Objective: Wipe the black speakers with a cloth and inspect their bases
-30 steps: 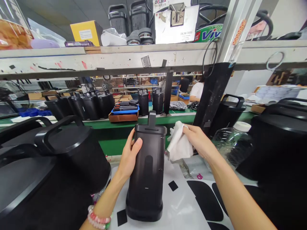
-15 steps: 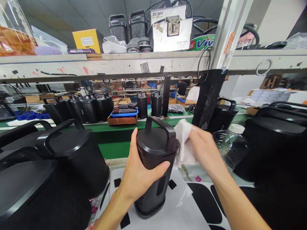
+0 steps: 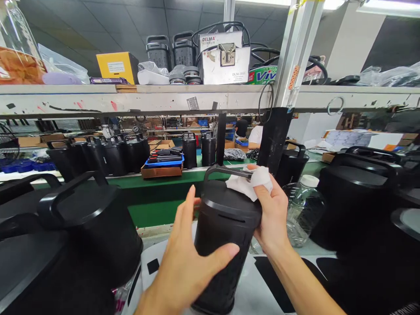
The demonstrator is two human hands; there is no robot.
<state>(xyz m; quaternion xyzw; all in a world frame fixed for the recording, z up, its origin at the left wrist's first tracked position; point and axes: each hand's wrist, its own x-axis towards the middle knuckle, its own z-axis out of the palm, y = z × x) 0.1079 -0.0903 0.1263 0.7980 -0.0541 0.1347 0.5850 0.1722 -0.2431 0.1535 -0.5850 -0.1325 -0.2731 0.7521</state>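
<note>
Black, the handled case (image 3: 219,227) stands left of the clear bottle (image 3: 300,210), its top seemingly tipped toward it; whether its base rests fully on the white sheet (image 3: 251,288) cannot be confirmed. The right hand (image 3: 274,214), between case and bottle, has its fingers closed on a white cloth (image 3: 244,186), bunched at the bottle-side end of the handle (image 3: 218,169). The left hand (image 3: 187,253), on the case's side away from the bottle, has thumb and fingers spread wide around the body; firm contact cannot be told.

Assessment: the loose left-hand span probably gives weak support; a full palm against the body would steady it. The cloth would bear better spread flat, with even pressure along the handle and into its joint, bare fingertips off the glossy surface.
</note>
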